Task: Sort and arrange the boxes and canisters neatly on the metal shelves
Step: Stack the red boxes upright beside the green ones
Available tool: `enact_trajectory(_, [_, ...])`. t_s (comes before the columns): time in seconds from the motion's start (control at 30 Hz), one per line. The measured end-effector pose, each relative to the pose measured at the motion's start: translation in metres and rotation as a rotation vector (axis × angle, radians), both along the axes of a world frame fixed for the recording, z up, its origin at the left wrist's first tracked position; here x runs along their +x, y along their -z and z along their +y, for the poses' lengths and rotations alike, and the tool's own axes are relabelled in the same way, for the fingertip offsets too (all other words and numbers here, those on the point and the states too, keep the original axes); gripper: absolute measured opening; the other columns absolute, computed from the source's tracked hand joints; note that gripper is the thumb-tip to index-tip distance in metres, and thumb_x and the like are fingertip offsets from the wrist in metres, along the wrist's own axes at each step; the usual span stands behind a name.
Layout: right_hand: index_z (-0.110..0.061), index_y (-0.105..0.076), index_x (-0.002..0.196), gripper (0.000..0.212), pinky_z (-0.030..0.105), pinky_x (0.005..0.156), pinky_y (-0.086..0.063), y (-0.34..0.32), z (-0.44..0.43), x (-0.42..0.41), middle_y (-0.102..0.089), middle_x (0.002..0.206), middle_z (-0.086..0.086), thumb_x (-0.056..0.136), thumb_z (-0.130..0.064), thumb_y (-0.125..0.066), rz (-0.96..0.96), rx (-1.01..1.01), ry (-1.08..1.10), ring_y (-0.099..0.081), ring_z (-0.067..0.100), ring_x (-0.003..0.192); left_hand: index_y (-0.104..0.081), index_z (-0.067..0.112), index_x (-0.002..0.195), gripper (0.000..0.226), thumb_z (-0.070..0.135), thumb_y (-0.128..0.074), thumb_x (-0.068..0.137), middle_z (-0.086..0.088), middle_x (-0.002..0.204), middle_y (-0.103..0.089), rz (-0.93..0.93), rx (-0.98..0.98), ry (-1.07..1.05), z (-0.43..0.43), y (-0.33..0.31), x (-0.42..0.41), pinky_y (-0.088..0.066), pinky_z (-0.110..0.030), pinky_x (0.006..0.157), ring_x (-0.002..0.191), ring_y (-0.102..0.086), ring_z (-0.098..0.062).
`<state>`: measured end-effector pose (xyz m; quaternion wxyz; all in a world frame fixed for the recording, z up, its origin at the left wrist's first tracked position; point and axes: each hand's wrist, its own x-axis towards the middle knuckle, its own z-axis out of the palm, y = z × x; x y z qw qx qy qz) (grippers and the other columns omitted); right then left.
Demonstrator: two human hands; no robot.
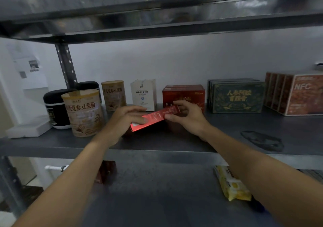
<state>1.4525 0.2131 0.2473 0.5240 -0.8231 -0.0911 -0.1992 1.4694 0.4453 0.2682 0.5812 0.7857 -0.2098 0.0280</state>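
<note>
Both my hands hold a shiny red box (153,119) tilted just above the middle metal shelf (227,134). My left hand (122,120) grips its near left end, fingers laid over the top. My right hand (187,116) pinches its far right end between thumb and fingers. Behind it stands a row of red boxes (185,93). To the left are white boxes (144,94), two beige canisters (83,112) (113,95) and two black canisters (55,108) (88,86). To the right are dark green boxes (237,97) and brown NFC boxes (297,94).
A dark crumpled item (262,140) lies on the shelf at the right front. A white flat box (28,128) sits at the left end. On the lower shelf (157,191) lie a yellow packet (230,183) and a dark red box (106,171). An upper shelf (157,17) hangs close overhead.
</note>
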Motion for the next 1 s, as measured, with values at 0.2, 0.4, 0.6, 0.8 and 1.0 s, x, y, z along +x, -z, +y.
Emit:
enact_trajectory(0.2, [-0.022,-0.042,0.145,0.082,0.037,0.113,-0.039,0.002,-0.011,-0.001,-0.051,0.142,-0.001,0.075,-0.018,-0.084,0.014,0.076,-0.085,-0.046,0.014,0.133,-0.073,0.022,0.109,0.053,0.026,-0.075,0.056,-0.007,0.110,-0.070,0.207,-0.148,-0.005,-0.012,-0.009,0.003,-0.054,-0.030,0.068,0.097,-0.067,-0.026])
enact_trajectory(0.4, [-0.020,-0.051,0.133,0.058,0.035,0.102,-0.051,0.004,-0.020,0.005,-0.062,0.125,0.000,0.081,-0.016,-0.079,-0.084,0.212,-0.049,-0.060,0.014,0.118,-0.070,0.012,0.105,0.040,0.019,-0.072,0.066,-0.010,0.093,-0.076,0.407,-0.345,0.018,-0.030,-0.012,0.007,-0.059,-0.032,0.068,0.077,-0.073,-0.021])
enact_trajectory(0.6, [-0.027,-0.052,0.132,0.058,0.036,0.099,-0.051,0.005,-0.033,0.012,-0.060,0.128,0.001,0.081,-0.030,-0.079,-0.120,0.174,0.045,-0.057,0.017,0.120,-0.067,0.019,0.110,0.050,0.037,-0.077,0.064,-0.007,0.101,-0.075,0.308,-0.435,0.028,-0.043,0.003,0.015,-0.055,-0.039,0.082,0.095,-0.071,-0.023])
enact_trajectory(0.8, [-0.014,-0.048,0.141,0.066,0.020,0.086,-0.053,0.005,-0.049,0.015,-0.059,0.122,0.001,0.083,-0.021,-0.078,-0.129,0.207,0.172,-0.059,0.014,0.111,-0.060,0.025,0.121,0.058,0.019,-0.085,0.068,0.001,0.118,-0.067,0.105,-0.209,-0.060,-0.055,0.020,0.033,-0.053,-0.035,0.090,0.107,-0.063,-0.015])
enact_trajectory(1.0, [-0.013,-0.053,0.137,0.069,0.036,0.106,-0.047,0.007,-0.058,0.019,-0.063,0.127,-0.001,0.075,-0.010,-0.084,-0.073,0.099,0.243,-0.058,0.014,0.117,-0.057,0.018,0.127,0.050,0.021,-0.076,0.082,-0.001,0.123,-0.063,-0.010,-0.074,-0.131,-0.074,0.023,0.048,-0.049,-0.032,0.093,0.111,-0.058,-0.014])
